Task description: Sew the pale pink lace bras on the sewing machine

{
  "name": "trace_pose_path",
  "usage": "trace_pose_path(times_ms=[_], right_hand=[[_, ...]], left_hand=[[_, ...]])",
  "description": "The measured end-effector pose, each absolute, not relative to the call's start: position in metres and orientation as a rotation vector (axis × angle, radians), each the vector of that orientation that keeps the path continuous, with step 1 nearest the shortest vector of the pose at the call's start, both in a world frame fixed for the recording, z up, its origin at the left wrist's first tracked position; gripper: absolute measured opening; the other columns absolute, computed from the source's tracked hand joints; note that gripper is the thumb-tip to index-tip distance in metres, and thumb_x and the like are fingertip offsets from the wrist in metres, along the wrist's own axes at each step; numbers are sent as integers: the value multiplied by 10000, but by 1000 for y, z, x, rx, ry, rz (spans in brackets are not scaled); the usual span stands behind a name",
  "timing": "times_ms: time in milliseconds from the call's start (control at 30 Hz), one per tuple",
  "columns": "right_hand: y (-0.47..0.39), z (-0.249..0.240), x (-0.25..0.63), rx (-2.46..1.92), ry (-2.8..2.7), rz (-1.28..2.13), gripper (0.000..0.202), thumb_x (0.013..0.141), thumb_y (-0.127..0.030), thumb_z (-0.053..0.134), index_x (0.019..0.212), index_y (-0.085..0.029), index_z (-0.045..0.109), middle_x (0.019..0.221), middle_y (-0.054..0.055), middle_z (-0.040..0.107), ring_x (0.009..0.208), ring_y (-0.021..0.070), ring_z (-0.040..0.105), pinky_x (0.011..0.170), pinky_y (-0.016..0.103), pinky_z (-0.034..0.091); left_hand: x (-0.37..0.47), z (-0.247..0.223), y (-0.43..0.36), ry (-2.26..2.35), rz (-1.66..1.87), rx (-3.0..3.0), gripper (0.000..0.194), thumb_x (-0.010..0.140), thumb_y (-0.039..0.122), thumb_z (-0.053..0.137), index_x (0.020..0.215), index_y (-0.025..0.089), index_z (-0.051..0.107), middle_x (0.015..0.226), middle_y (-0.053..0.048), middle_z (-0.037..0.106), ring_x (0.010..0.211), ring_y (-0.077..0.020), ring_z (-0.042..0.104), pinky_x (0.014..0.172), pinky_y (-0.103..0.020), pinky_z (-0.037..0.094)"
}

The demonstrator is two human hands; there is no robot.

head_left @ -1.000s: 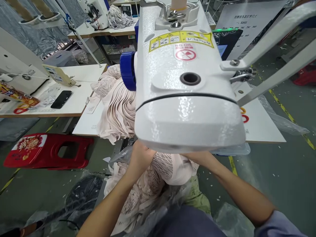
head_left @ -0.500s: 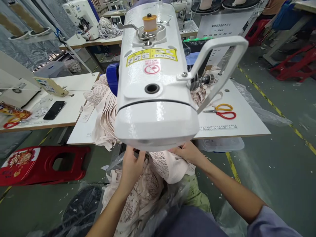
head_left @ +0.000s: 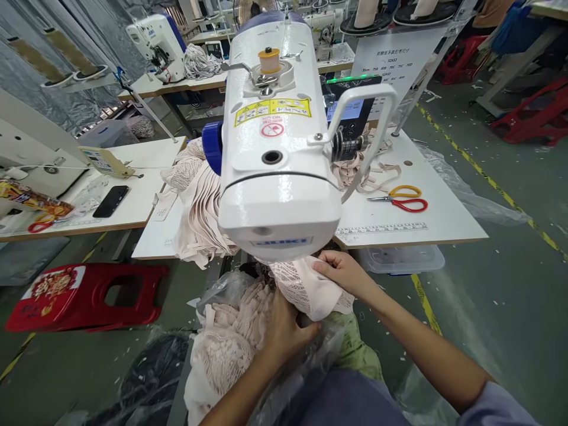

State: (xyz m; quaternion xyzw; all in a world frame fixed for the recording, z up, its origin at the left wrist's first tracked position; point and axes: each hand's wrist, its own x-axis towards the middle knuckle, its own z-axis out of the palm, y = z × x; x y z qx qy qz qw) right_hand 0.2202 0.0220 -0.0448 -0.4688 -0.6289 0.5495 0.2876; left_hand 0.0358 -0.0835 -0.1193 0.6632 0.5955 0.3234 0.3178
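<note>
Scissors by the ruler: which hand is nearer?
Right. The right hand grips the lace garment, below and left of the scissors in view; the left hand is lower and farther left.

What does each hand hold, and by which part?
The right hand holds the lace garment by its plain edge; whether the left hand holds anything cannot be told.

The sewing machine (head_left: pixel 279 198) stands between stacked fabric (head_left: pixel 202 210), left, and scissors (head_left: pixel 392 199), right.

The room is bright; shiny white spots glare on the sewing machine (head_left: pixel 277 204) above the left grip (head_left: pixel 286 328); underneath it looks dark; edges look stretched.
</note>
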Motion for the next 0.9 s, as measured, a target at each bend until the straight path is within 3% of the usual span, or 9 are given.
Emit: trace_pose_path(times_ms=[133,233,333,467,567,667,733,800,900], right_hand=[[16,-43,221,-1234,-1697,1494,443,817,-610,561,688,-190,504,652,-21,469,592,122,407,541,244,304],[12,-37,222,-1213,-1726,1482,453,820,-621,578,709,-184,532,685,-8,509,615,128,438,547,242,335],[9,-36,236,-1289,-1754,1446,481,828,-641,555,669,-189,515,638,-14,485,578,127,433,503,237,330],[8,-59,288,-1563,-1820,1243,473,891,-623,455,708,-196,548,599,-6,503,538,141,453,461,244,328],[13,-92,331,-1896,-2075,940,467,948,-544,375,687,-199,550,572,32,540,518,174,500,481,284,379],[16,-126,342,-2072,-2269,721,384,955,-404,373,874,-145,645,759,154,672,689,279,635,621,373,481],[15,-146,326,-2047,-2303,703,385,931,-382,443,1115,-102,633,1050,233,682,977,356,649,798,441,504],[11,-162,295,-1889,-2391,713,513,893,-426,546,1295,-107,552,1315,244,577,1232,379,537,965,480,459],[2,-180,247,-1569,-2576,797,640,808,-417,691,1357,-142,512,1454,214,469,1347,369,435,1074,485,394]], left_hand=[[47,-138,-77,1558,703,1874,599,789,381,658,1313,122,533,1360,-225,538,1326,-409,445,1079,-601,378],[39,-143,-70,1553,670,1924,426,804,188,567,1226,139,604,1269,-192,630,1245,-355,544,1043,-540,447],[19,-139,-62,1653,721,1903,425,821,79,433,1203,152,605,1230,-177,661,1156,-310,612,956,-504,516],[7,-135,-59,1715,744,1903,493,790,36,399,1232,139,590,1319,-176,614,1299,-308,517,1101,-566,387],[12,-137,-69,1586,638,1966,535,759,114,544,1291,163,572,1383,-157,575,1327,-309,495,1118,-526,394],[-2,-132,-91,1579,461,2012,471,796,243,578,1260,162,585,1398,-172,556,1287,-300,534,1050,-466,472],[-32,-123,-111,1768,409,1945,330,871,283,469,1134,155,621,1259,-177,635,1182,-275,604,981,-430,508],[-69,-111,-133,2011,333,1820,324,916,343,382,973,127,617,995,-194,682,953,-296,666,824,-441,537],[-109,-96,-166,2321,-254,1473,401,906,528,409,752,186,552,774,-118,664,742,-272,660,637,-345,475]])
